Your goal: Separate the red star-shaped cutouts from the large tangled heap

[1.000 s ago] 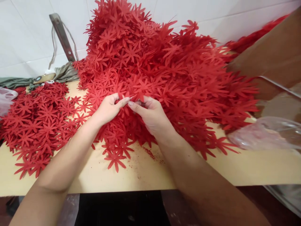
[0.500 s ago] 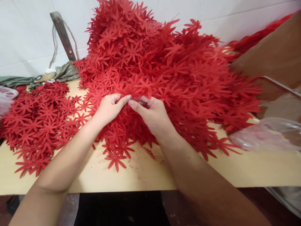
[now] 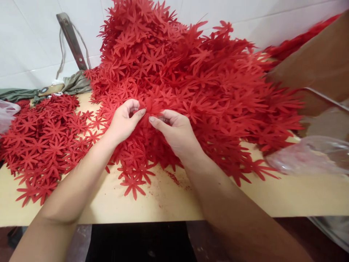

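Observation:
A large heap of red flower-shaped cutouts fills the middle of the table. In front of it, my left hand pinches the left edge of a red petal piece between thumb and fingers. My right hand is closed on the right side of the same piece, its thumb toward the left thumb with a small gap between. The piece is slightly blurred and blends into the heap behind. A second, lower spread of red cutouts lies to the left of my left forearm.
A metal bar leans against the white tiled wall behind a grey-green cloth. At the right are a brown board and a clear plastic bag. Red crumbs dot the pale table near its front edge.
My left hand has moved up and to the left, away from my right thumb, and the red piece shows more between the hands. My right hand has hardly moved.

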Motion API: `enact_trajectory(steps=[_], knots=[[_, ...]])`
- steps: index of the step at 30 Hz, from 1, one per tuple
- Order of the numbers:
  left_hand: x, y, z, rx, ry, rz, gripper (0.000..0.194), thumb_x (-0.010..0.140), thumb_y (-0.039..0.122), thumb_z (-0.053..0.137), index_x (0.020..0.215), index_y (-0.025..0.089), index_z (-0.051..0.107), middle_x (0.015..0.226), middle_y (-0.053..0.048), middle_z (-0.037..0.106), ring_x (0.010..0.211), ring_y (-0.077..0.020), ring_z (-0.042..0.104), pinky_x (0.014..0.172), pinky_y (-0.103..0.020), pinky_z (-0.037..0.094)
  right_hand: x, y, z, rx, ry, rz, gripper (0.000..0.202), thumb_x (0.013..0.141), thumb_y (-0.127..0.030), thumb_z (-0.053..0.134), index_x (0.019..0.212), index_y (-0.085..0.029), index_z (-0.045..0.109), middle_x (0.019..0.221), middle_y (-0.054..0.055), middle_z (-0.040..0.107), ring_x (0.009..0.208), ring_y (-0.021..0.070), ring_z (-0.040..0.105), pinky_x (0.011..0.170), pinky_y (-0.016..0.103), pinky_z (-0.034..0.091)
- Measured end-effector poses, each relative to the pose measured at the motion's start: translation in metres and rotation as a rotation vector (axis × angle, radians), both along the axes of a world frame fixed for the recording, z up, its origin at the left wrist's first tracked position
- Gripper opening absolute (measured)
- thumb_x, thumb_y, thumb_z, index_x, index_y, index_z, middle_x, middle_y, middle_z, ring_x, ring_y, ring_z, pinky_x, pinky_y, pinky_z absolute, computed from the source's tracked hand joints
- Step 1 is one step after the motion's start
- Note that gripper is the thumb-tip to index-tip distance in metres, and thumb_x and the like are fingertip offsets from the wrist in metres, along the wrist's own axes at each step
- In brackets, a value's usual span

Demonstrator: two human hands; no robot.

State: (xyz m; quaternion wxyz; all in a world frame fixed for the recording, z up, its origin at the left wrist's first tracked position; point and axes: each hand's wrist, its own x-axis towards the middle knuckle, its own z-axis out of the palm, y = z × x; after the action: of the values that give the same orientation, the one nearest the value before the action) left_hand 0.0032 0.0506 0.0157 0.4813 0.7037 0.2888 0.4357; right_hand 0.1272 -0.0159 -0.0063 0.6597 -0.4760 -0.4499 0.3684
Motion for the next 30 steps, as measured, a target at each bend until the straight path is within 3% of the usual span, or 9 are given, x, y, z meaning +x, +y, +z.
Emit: enact_trajectory(steps=[7, 12, 16, 19, 24, 27, 30], knots=[[0.0011, -0.0064, 0.0016, -0.005, 0.138, -0.021, 0.012, 0.075, 0.002, 0.057, 0.079, 0.014, 0.057, 0.075, 0.002, 0.058, 0.074, -0.007, 0.055, 0.075, -0.019, 0.043, 0.0019, 0.0003, -0.0014, -0.002, -0.023, -0.014, 0.032, 0.062, -0.044, 0.078, 0.062, -0.017, 0.061, 0.059, -0.004, 0.054, 0.058, 0.007, 0.045, 0.059, 0.024, 0.038], [0.0021, -0.0084, 0.0029, 0.012, 0.282, 0.06, 0.021, 0.083, 0.016, 0.057, 0.063, 0.015, 0.049, 0.057, 0.006, 0.045, 0.054, -0.0057, 0.039, 0.056, -0.021, 0.033, 0.0015, -0.002, 0.0005, 0.01, -0.094, -0.019, 0.05, 0.067, -0.061, 0.068, 0.051, -0.017, 0.051, 0.049, -0.005, 0.039, 0.05, 0.0061, 0.033, 0.049, 0.024, 0.029], [-0.0011, -0.0076, 0.0061, 0.046, 0.302, 0.134, 0.036, 0.083, 0.026, 0.061, 0.056, 0.017, 0.04, 0.051, 0.007, 0.033, 0.05, -0.0053, 0.029, 0.052, -0.022, 0.026, 0.0009, -0.0035, 0.0036, 0.032, -0.115, -0.024, 0.056, 0.064, -0.071, 0.063, 0.051, -0.018, 0.051, 0.049, -0.005, 0.04, 0.05, 0.006, 0.034, 0.05, 0.024, 0.032], [-0.0027, -0.0075, 0.0064, 0.026, 0.259, 0.075, 0.034, 0.081, 0.029, 0.064, 0.058, 0.016, 0.042, 0.054, 0.007, 0.035, 0.052, -0.0049, 0.032, 0.053, -0.021, 0.029, 0.0009, -0.0031, 0.0047, 0.038, -0.071, 0.033, 0.056, 0.065, -0.073, 0.061, 0.054, -0.018, 0.052, 0.052, -0.005, 0.041, 0.051, 0.0058, 0.036, 0.051, 0.023, 0.036], [-0.0026, -0.0073, 0.0028, -0.032, 0.119, -0.081, 0.019, 0.079, 0.031, 0.065, 0.081, 0.015, 0.055, 0.077, 0.002, 0.06, 0.071, -0.0074, 0.053, 0.071, -0.02, 0.044, 0.0017, -0.0005, 0.0013, 0.004, 0.01, 0.055, 0.042, 0.06, -0.058, 0.076, 0.068, -0.019, 0.063, 0.062, -0.004, 0.054, 0.057, 0.0077, 0.045, 0.056, 0.024, 0.041], [-0.0035, -0.0068, 0.0034, -0.025, 0.107, -0.147, 0.02, 0.079, 0.032, 0.065, 0.082, 0.014, 0.056, 0.081, 0.001, 0.061, 0.074, -0.0083, 0.054, 0.075, -0.021, 0.044, 0.0027, -0.0007, -0.0001, -0.013, 0.019, -0.008, 0.04, 0.067, -0.054, 0.072, 0.058, -0.019, 0.056, 0.056, -0.004, 0.049, 0.055, 0.0082, 0.043, 0.055, 0.025, 0.039], [-0.0038, -0.0066, 0.0049, 0.008, 0.17, -0.098, 0.022, 0.078, 0.033, 0.066, 0.072, 0.015, 0.054, 0.069, 0.003, 0.055, 0.064, -0.0075, 0.048, 0.066, -0.021, 0.042, 0.0031, -0.0026, 0.0008, -0.007, -0.046, -0.062, 0.049, 0.074, -0.056, 0.065, 0.049, -0.019, 0.044, 0.05, -0.004, 0.037, 0.051, 0.0076, 0.034, 0.05, 0.025, 0.033]])
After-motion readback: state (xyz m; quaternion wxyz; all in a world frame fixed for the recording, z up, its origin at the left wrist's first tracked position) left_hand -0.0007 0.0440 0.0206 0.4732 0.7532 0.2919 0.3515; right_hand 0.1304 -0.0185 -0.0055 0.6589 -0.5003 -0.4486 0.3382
